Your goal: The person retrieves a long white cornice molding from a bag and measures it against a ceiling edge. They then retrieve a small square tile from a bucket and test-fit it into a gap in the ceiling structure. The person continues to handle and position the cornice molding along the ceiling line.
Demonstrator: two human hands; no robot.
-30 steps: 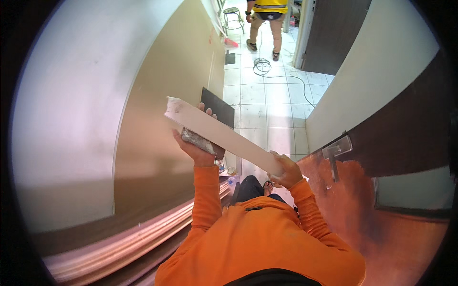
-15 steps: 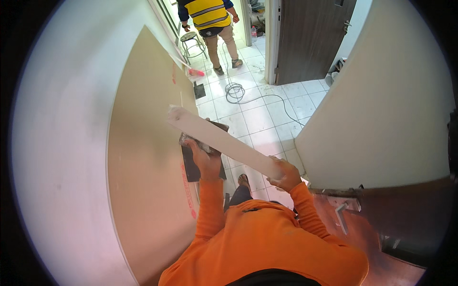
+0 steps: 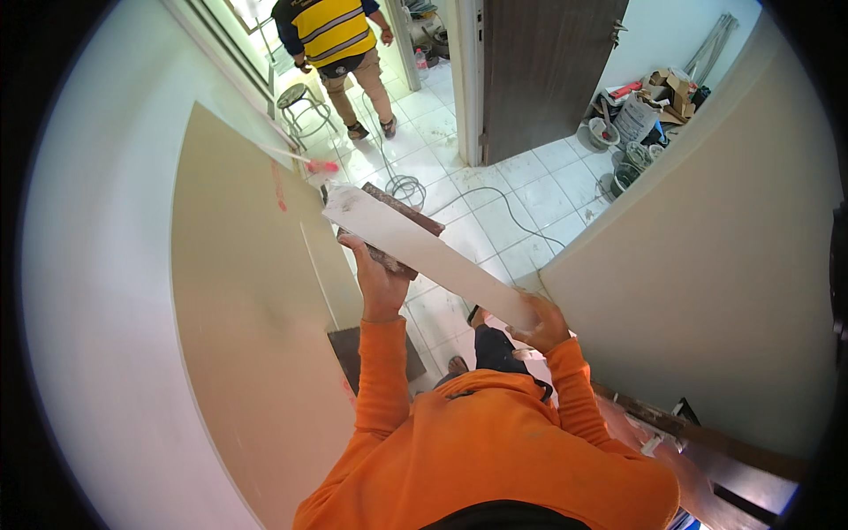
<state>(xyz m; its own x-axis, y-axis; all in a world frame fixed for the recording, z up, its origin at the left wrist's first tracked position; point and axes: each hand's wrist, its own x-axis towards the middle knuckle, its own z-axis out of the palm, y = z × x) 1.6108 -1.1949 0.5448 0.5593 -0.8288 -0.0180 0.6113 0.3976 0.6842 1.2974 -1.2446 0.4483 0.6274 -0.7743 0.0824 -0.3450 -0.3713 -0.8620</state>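
A long, flat white strip [image 3: 433, 256] slants across in front of me, from far left to near right. My right hand [image 3: 541, 323] is closed around its near end. The far end lies over a dark brown, board-like piece [image 3: 402, 208] with whitish smears. My left hand [image 3: 382, 287] grips that brown piece from the near side, thumb on top and fingers hidden beneath. Whether my left hand also touches the strip, I cannot tell. Beyond, a person in a yellow reflective vest [image 3: 336, 31] stands with their back to me.
A beige panel [image 3: 256, 291] lines the left wall. Near my left forearm is a dark rectangular sheet [image 3: 347, 353]. A cable [image 3: 405, 190] coils on the tiled floor. Ahead are a stool [image 3: 305, 110], a dark door [image 3: 548, 75], and buckets [image 3: 604, 132] beside cardboard boxes [image 3: 676, 93].
I have stepped forward and the view has swung right, showing the buckets and boxes by the door. Both hands keep their holds. The dark sheet now sits lower, by my forearm.
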